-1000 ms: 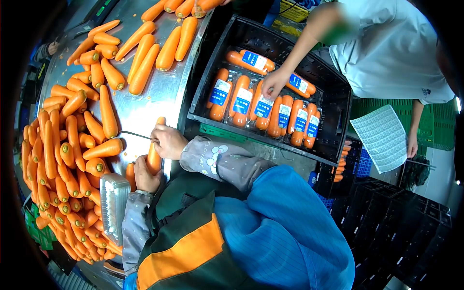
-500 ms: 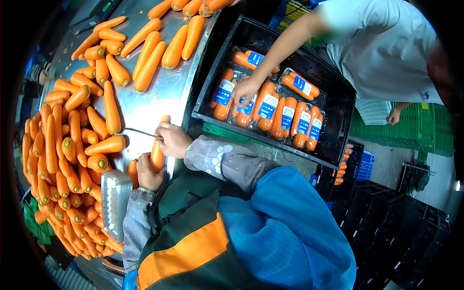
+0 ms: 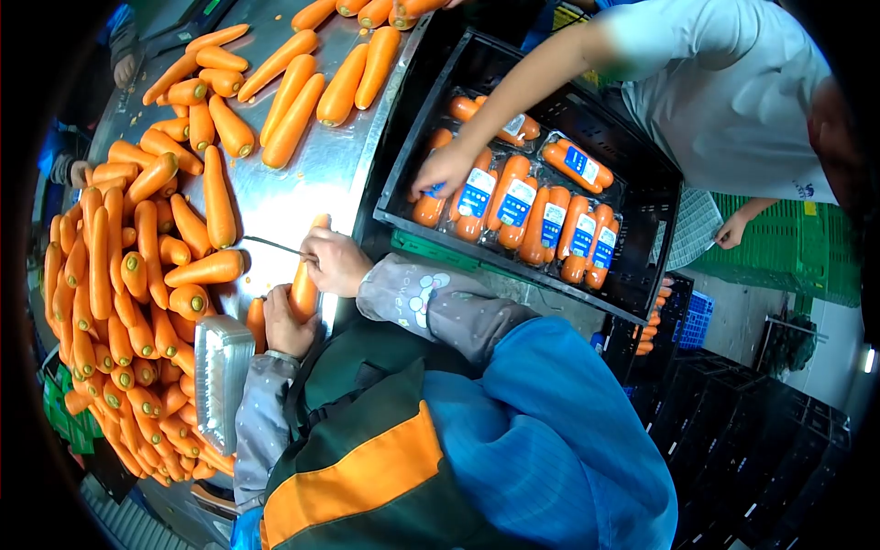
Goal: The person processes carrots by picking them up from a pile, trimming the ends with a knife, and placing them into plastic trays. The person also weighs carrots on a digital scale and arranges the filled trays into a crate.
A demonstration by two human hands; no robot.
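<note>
My left hand [image 3: 282,326] grips the lower end of a long carrot [image 3: 303,290] that stands along the edge of the steel table [image 3: 312,183]. My right hand [image 3: 335,262] is closed on a thin knife [image 3: 273,246]; its blade points left over the table, and the hand rests against the upper part of the same carrot. A large heap of loose carrots [image 3: 119,302] lies just left of both hands.
A stack of clear plastic trays [image 3: 220,385] sits by my left forearm. More carrots [image 3: 293,101] lie across the far table. A co-worker's hand [image 3: 444,170] reaches into a black crate [image 3: 642,275] of labelled carrot packs [image 3: 541,215]. Dark crates [image 3: 752,431] are stacked at lower right.
The co-worker's hand has slid left across the packs in the crate, and their other hand has lowered a label sheet. My hands have stayed on the carrot and the knife.
</note>
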